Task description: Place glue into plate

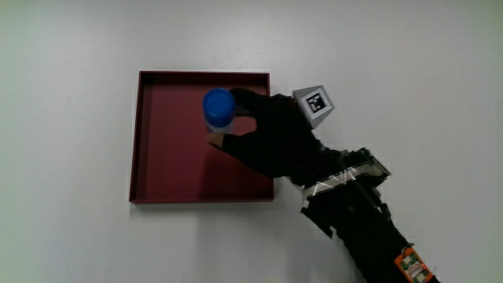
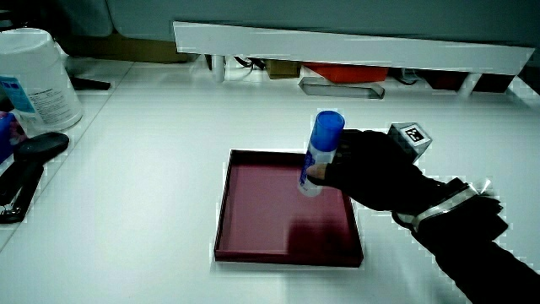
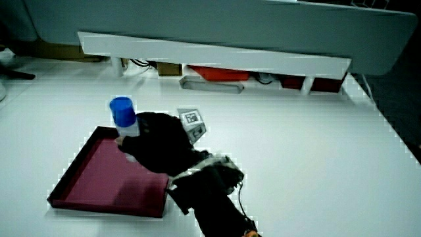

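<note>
Your forearm (image 1: 363, 220) reaches in from your edge of the table (image 1: 71, 47) and crosses the tray's corner. Your hand (image 1: 275, 137) sits over the dark red tray (image 1: 169, 169), which is the plate here, with the patterned cube (image 1: 314, 104) on its back. Your fingers are closed around the glue (image 1: 219, 112), a stick with a blue cap, held roughly upright above the tray's inner floor; in a side view (image 2: 321, 152) it leans a little. You cannot tell whether its base touches the tray. Farther off, a low white partition (image 2: 354, 46) runs along the table. In a side view a white tub (image 2: 38, 76) stands near the table's edge, with a black tool (image 2: 25, 169) nearer you.
</note>
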A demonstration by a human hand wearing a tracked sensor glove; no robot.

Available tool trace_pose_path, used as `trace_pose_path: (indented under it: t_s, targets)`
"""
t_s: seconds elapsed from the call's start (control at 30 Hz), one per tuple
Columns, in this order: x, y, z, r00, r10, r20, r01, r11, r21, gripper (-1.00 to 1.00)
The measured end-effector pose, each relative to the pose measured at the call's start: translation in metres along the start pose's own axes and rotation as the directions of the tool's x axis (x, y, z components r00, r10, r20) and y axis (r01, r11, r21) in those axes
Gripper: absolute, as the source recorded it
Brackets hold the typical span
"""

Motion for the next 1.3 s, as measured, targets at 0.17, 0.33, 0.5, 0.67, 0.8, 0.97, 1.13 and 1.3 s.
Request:
trace_pose_path:
  t_s: [0.17, 0.33, 0.5, 0.67, 0.8, 0.97, 1.13, 1.3]
  targets:
    - [0.012, 0.004, -0.012, 0.999, -0.023, -0.025, 0.022, 0.9995, -0.023, 0.0]
    - [0.024, 0.004, -0.02, 0.998, -0.058, -0.009, 0.058, 0.9969, -0.053, 0.0]
    - [0.031, 0.003, -0.022, 0.997, -0.075, -0.032, 0.073, 0.9958, -0.055, 0.0]
    - [0.037, 0.002, -0.022, 0.995, -0.082, -0.061, 0.079, 0.9952, -0.058, 0.0]
    - [0.038, 0.002, -0.022, 0.994, -0.093, -0.054, 0.089, 0.9944, -0.057, -0.11]
    - [0.037, 0.001, -0.023, 0.991, -0.126, -0.05, 0.122, 0.989, -0.084, -0.39]
    - [0.03, -0.006, -0.02, 0.988, -0.155, 0.0, 0.153, 0.9773, -0.146, -0.67]
    - [0.012, -0.02, -0.003, 0.984, -0.175, 0.036, 0.178, 0.9671, -0.181, -0.94]
